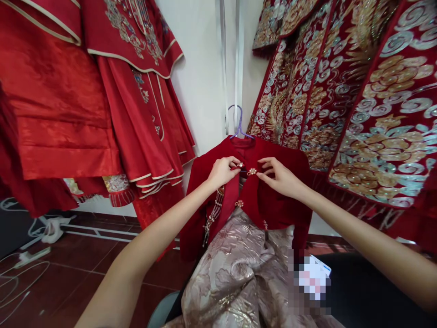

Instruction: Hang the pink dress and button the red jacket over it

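Pinching a small beaded clasp (240,165) between thumb and forefinger, my left hand (223,171) is closed at one front edge of the cropped red jacket (251,205). My right hand (282,180) has its thumb at the flower-shaped button (251,171) opposite, fingers slightly parted; whether it grips, I cannot tell. The jacket hangs from a purple hanger (240,122), with crumpled metallic brocade (221,269) below.

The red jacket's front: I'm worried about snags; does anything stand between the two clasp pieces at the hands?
Nothing visible does. The left hand pinches one clasp piece; the right hand is at the other piece. A narrow gap separates them; the purple hanger sits above.
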A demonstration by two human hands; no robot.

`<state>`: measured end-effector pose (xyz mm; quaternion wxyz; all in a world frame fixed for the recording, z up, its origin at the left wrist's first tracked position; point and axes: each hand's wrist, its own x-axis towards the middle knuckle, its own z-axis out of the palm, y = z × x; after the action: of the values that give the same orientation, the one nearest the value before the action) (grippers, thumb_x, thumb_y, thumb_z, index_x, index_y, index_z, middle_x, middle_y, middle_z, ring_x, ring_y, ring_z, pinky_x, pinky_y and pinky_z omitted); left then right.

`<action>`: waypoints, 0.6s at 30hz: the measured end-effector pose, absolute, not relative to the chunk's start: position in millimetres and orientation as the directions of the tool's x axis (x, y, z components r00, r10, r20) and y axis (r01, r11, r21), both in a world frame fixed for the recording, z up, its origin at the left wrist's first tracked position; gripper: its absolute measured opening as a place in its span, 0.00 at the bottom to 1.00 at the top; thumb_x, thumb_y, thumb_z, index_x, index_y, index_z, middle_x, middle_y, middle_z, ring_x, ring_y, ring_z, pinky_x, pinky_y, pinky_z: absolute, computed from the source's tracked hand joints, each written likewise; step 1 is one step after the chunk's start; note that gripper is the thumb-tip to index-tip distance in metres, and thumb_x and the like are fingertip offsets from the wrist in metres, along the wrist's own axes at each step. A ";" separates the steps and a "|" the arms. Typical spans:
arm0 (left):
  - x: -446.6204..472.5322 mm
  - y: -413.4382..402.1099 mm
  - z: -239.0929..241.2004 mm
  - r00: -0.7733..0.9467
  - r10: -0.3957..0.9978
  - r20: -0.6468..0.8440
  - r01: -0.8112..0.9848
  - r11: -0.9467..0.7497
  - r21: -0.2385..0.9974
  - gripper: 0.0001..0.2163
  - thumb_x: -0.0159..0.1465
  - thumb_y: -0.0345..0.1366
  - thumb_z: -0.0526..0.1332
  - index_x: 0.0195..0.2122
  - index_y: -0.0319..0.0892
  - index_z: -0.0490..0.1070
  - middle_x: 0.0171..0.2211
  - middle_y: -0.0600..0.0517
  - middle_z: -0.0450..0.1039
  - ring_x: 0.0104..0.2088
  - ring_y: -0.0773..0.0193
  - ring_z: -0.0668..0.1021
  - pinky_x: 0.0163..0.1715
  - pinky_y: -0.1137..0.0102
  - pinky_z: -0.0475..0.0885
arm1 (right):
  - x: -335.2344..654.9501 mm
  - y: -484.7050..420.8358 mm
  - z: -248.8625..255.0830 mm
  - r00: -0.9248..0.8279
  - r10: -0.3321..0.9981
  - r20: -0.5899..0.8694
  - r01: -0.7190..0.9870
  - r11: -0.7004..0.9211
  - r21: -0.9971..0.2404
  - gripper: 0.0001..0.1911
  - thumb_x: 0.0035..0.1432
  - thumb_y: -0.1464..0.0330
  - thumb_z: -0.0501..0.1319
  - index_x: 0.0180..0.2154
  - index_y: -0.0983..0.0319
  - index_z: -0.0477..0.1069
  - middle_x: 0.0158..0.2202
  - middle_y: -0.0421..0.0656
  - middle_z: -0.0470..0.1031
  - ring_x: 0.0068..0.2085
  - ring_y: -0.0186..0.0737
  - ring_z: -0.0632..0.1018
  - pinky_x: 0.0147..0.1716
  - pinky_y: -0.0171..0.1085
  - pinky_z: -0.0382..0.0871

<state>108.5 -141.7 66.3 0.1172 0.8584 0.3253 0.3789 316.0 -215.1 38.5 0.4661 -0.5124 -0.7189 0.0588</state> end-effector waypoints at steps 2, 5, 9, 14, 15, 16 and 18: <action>109.0 -148.2 65.1 0.482 0.618 0.621 0.506 -0.775 0.378 0.09 0.57 0.30 0.62 0.40 0.43 0.71 0.34 0.52 0.78 0.36 0.65 0.78 0.39 0.71 0.71 | 315.3 -204.5 32.8 -0.075 0.781 0.620 0.692 0.488 -0.531 0.17 0.55 0.61 0.61 0.45 0.61 0.67 0.43 0.48 0.71 0.36 0.38 0.77 0.40 0.44 0.74; 109.4 -155.0 61.8 0.506 0.597 0.623 0.539 -0.782 0.312 0.10 0.57 0.29 0.62 0.40 0.43 0.69 0.33 0.52 0.78 0.35 0.64 0.78 0.37 0.71 0.71 | 309.2 -196.5 30.1 -0.082 0.774 0.628 0.693 0.497 -0.522 0.14 0.53 0.62 0.62 0.41 0.61 0.69 0.39 0.45 0.73 0.34 0.37 0.76 0.39 0.41 0.73; 106.8 -158.6 61.4 0.535 0.613 0.581 0.578 -0.767 0.277 0.08 0.56 0.29 0.63 0.37 0.42 0.68 0.32 0.52 0.77 0.34 0.62 0.78 0.35 0.70 0.71 | 297.9 -193.6 33.0 -0.088 0.757 0.648 0.687 0.517 -0.510 0.13 0.51 0.62 0.64 0.37 0.61 0.67 0.30 0.40 0.73 0.30 0.35 0.74 0.34 0.37 0.72; 98.3 -157.2 64.8 0.574 0.610 0.546 0.561 -0.779 0.280 0.07 0.55 0.30 0.63 0.36 0.43 0.69 0.32 0.52 0.78 0.34 0.62 0.79 0.36 0.70 0.72 | 291.4 -199.9 37.8 -0.132 0.735 0.665 0.640 0.576 -0.509 0.09 0.55 0.63 0.60 0.36 0.60 0.64 0.31 0.41 0.72 0.31 0.35 0.74 0.32 0.35 0.72; 96.8 -155.9 64.6 0.578 0.608 0.545 0.543 -0.785 0.299 0.07 0.56 0.30 0.63 0.36 0.43 0.69 0.33 0.52 0.78 0.34 0.63 0.79 0.36 0.70 0.72 | 291.5 -202.6 39.0 -0.153 0.728 0.668 0.619 0.597 -0.510 0.10 0.55 0.63 0.60 0.36 0.60 0.64 0.32 0.42 0.73 0.32 0.35 0.75 0.32 0.35 0.72; 95.5 -154.4 64.0 0.576 0.608 0.547 0.523 -0.788 0.325 0.07 0.56 0.31 0.62 0.36 0.43 0.69 0.34 0.52 0.78 0.35 0.63 0.79 0.37 0.70 0.72 | 291.7 -205.6 40.4 -0.169 0.722 0.671 0.598 0.616 -0.512 0.10 0.55 0.62 0.60 0.37 0.60 0.64 0.33 0.42 0.73 0.33 0.36 0.75 0.33 0.35 0.73; 93.7 -151.6 62.4 0.561 0.612 0.558 0.477 -0.789 0.387 0.07 0.57 0.31 0.62 0.37 0.42 0.69 0.35 0.51 0.78 0.36 0.64 0.79 0.38 0.71 0.72 | 292.3 -211.2 43.6 -0.180 0.713 0.677 0.567 0.638 -0.521 0.13 0.56 0.61 0.60 0.41 0.59 0.64 0.34 0.43 0.74 0.35 0.36 0.76 0.35 0.36 0.73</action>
<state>93.7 -151.6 62.4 0.0963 0.8781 0.3099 0.3517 292.3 -211.2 43.6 0.4844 -0.4188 -0.7644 0.0755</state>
